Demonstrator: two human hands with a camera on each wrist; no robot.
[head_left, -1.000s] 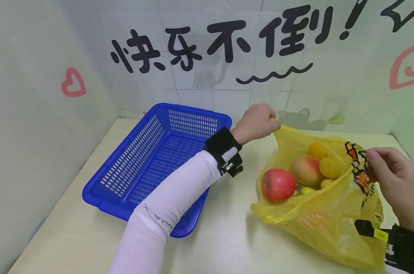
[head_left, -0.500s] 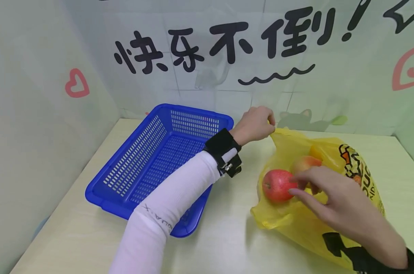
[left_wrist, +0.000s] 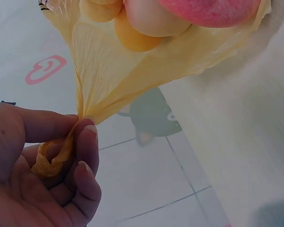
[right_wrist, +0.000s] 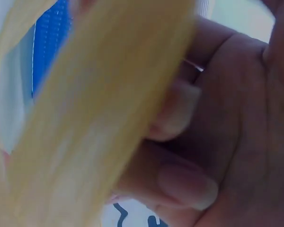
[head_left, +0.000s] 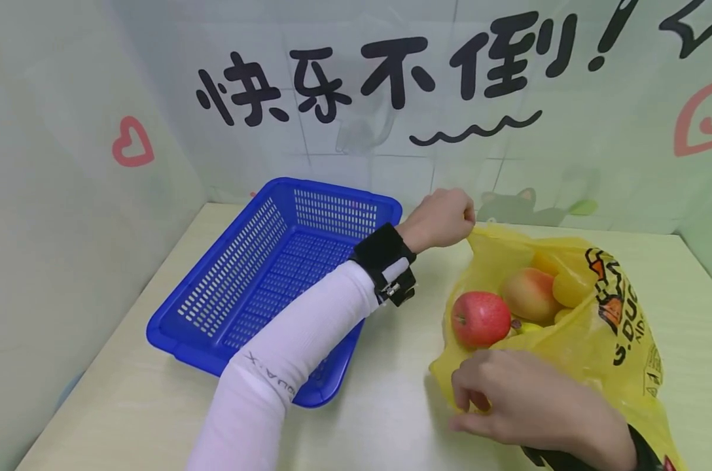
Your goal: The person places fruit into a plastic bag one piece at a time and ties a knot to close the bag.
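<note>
Gathered plastic at the far corner of a yellow plastic bag (head_left: 603, 386) is pinched between the thumb and fingers of my left hand (head_left: 441, 219); the left wrist view shows the bunched plastic (left_wrist: 83, 111) at the fingertips. In the bag's mouth lie a red apple (head_left: 481, 319), a peach-like fruit (head_left: 529, 296) and several yellow fruits (head_left: 570, 289). My right hand (head_left: 533, 399) is at the bag's near edge, fingers bent, thumb and index finger a little apart. Close up, a blurred yellow strip (right_wrist: 99, 104) crosses before its curled fingers (right_wrist: 175, 113); I cannot tell whether they grip it.
A blue perforated basket (head_left: 214, 361) stands left of the bag on the pale table (head_left: 403, 392), partly behind my left forearm (head_left: 291, 353). Behind the table rises a wall sheet (head_left: 356, 118) with black lettering, and another pale wall stands on the left.
My right hand has let go of the bag's right side and swept left across its mouth to the near edge. The left hand stays at the far corner, now slightly lower.
</note>
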